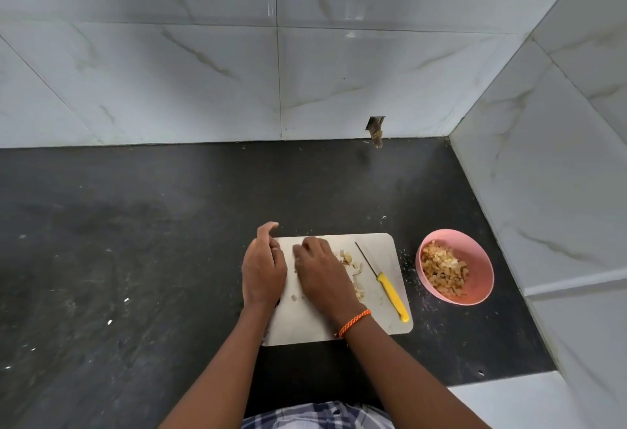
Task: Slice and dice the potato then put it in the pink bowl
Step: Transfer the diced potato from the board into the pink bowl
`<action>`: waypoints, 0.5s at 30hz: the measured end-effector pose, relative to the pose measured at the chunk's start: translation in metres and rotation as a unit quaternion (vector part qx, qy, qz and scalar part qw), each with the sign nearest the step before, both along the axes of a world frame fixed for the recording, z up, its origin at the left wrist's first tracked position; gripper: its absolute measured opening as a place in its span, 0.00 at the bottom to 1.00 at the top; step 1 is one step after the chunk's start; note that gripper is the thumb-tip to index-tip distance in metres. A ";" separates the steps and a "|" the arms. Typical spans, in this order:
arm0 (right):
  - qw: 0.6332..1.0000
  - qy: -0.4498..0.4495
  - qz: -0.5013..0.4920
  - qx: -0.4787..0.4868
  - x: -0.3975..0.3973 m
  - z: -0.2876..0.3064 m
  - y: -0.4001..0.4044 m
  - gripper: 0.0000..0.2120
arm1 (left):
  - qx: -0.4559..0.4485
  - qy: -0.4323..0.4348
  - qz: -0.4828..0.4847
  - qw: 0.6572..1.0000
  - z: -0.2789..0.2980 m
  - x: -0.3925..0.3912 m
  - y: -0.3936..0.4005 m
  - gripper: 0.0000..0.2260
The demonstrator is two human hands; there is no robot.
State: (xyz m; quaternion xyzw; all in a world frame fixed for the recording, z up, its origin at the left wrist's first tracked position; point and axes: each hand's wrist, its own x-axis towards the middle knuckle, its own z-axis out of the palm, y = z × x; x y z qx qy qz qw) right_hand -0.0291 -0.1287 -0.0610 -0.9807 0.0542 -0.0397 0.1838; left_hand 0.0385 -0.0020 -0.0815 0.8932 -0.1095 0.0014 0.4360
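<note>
Well, the cutting looks finished and the transfer is well under way: the pink bowl (456, 267) sits on the dark tabletop (135, 259) just to the right of the cutting board (380, 245), apart from it, and it already holds a good heap of diced potato (444, 270). The knife (383, 281) with the yellow handle is set down on the right part of the board, blade pointing away from the person, and neither hand touches it, so chopping appears to be over. A smaller scatter of potato pieces (353, 269) remains in the middle of the board, left of the knife. The right hand (322, 272), with an orange band on its wrist, lies palm-down over those pieces, its fingers curved on the board as if raking them together; whether it actually has any in its grasp cannot be told, since the hand hides them. The left hand (264, 265) stands on its edge at the board's left side, loosely curved like a wall, holding nothing visible. By the look of it, what is left is to gather this last batch and carry it across to the bowl.
</note>
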 end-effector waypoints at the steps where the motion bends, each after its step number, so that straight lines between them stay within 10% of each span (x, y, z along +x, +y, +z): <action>1: 0.999 -0.004 0.036 -0.006 -0.002 -0.001 0.002 0.09 | -0.003 -0.001 -0.001 1.000 -0.001 0.000 0.000 0.21; 8: 0.989 -0.001 0.142 -0.035 -0.023 -0.003 -0.020 0.08 | 0.004 -0.005 0.007 1.000 -0.001 0.000 -0.001 0.23; 15: 0.995 -0.020 -0.091 0.032 -0.032 0.005 -0.053 0.16 | 0.029 -0.014 0.009 0.999 -0.002 0.001 -0.002 0.18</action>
